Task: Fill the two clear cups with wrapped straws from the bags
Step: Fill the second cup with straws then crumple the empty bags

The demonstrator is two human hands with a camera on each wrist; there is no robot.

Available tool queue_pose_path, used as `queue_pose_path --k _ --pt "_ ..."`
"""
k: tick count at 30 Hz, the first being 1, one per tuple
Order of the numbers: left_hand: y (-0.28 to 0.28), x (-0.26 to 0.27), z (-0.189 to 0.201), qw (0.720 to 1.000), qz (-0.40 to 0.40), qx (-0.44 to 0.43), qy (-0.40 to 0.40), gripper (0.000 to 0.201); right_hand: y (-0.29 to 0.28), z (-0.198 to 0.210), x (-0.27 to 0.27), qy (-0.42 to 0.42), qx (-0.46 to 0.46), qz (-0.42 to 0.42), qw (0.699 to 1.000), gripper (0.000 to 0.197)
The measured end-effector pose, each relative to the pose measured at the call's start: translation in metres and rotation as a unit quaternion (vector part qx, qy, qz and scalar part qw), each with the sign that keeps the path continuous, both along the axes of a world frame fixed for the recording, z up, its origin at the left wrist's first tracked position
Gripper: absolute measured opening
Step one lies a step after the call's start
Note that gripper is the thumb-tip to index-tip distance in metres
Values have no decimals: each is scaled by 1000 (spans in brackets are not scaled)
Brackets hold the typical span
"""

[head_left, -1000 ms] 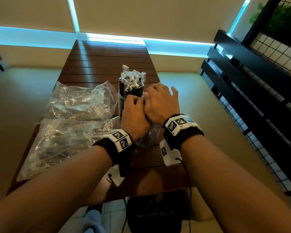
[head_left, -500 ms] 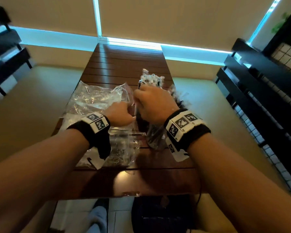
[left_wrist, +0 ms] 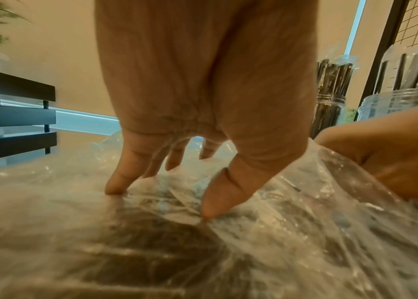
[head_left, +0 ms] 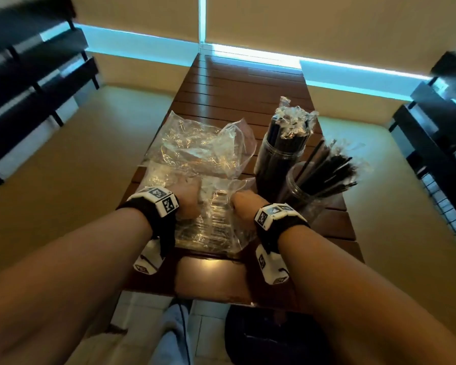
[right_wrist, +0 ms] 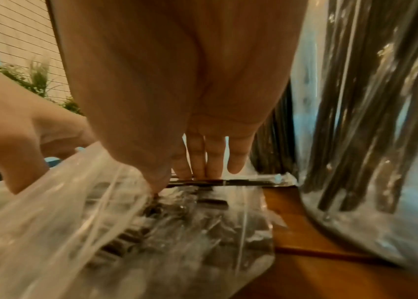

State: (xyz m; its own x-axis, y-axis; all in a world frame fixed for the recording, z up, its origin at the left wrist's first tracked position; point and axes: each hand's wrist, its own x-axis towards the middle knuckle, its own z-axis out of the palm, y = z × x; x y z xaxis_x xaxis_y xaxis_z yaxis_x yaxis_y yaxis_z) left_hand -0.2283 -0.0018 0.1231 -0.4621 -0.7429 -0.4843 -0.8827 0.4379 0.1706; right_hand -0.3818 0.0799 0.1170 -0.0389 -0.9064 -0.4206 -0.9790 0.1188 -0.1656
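On the near half of the slatted wooden table [head_left: 248,88] I have both hands down in the near bag [head_left: 216,227], the one with wrapped black straws showing through its film, so I judge I am on the fetching step: getting another bunch out for the cups. My left hand [head_left: 187,198] is spread, its fingertips [left_wrist: 209,210] pressing straight down on the plastic and closing on nothing. My right hand [head_left: 244,204] is at the bag's mouth; in the right wrist view its fingers [right_wrist: 203,161] reach down onto a wrapped straw [right_wrist: 228,182] lying crosswise at the opening, with the thumb against the film, but whether that amounts to a real pinch I cannot tell. To my right, the far cup [head_left: 282,156] stands packed tight with straws, wrapper tops bunched above the rim, and I take it as full. Just beside it, the near cup [head_left: 303,196] holds a looser bundle that leans and fans out away from me, so it looks to have room left. A second bag [head_left: 195,146] lies crumpled farther back and looks emptied. Next I would need to hold the film flat with the left hand, gather several straws together with the right, draw them clear of the opening without snagging the plastic, and stand them in the near cup.
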Motion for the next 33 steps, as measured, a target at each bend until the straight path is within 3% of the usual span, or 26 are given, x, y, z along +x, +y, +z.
queue_pose_path --k 8,12,20,26,33 --pt "0 3 -1 999 -2 32 11 84 -22 -2 23 -28 4 18 999 18" --pt "1 7 0 999 6 37 13 99 -29 -2 31 -7 17 25 999 11" --pt "0 12 -5 999 15 32 11 101 -29 -5 39 -15 32 24 999 29" --pt "-2 15 -6 998 35 36 22 108 -25 -9 32 1 5 43 999 25" --pt "-9 12 -13 998 46 32 29 103 -21 -7 13 41 -90 117 988 34"
